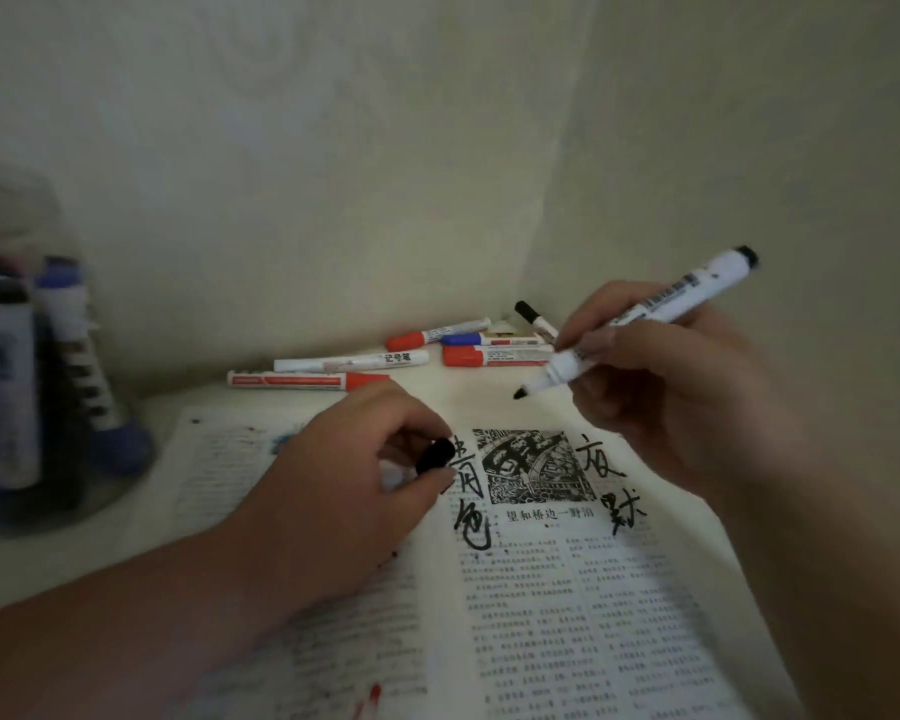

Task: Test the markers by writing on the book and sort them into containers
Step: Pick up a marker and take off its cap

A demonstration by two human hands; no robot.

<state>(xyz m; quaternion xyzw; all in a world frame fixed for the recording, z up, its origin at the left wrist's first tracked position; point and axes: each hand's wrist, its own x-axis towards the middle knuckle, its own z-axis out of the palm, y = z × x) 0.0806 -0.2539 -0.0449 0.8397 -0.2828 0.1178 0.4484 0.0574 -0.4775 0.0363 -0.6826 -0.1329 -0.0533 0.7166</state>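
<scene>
Head view: the right hand (661, 387) grips an uncapped black marker (640, 317) with thumb and curled fingers around its white barrel. The black tip points down and left, raised above the top edge of the open book (567, 589) and not touching the paper. The barrel carries a barcode label and its black rear end is tilted up to the right.

The left hand (344, 475) pinches the black cap (434, 456) between thumb and fingertips, just over the book's central fold, the forearm lying across the left page. The book lies flat on a pale tabletop (48, 553). Its right page shows columns of printed text, a black woodcut illustration (533, 467), and large handwritten black characters on either side of it. Red ink blots mark the lower left page.

Beyond the book, in the corner by the wall, lie the loose markers (352, 361), six in all: three red-capped, one blue-capped, one black-capped, one all white. The right hand covers part of the black-capped one.

At the far left stands one clear container (32, 387) with markers upright in it, too blurred to count.
</scene>
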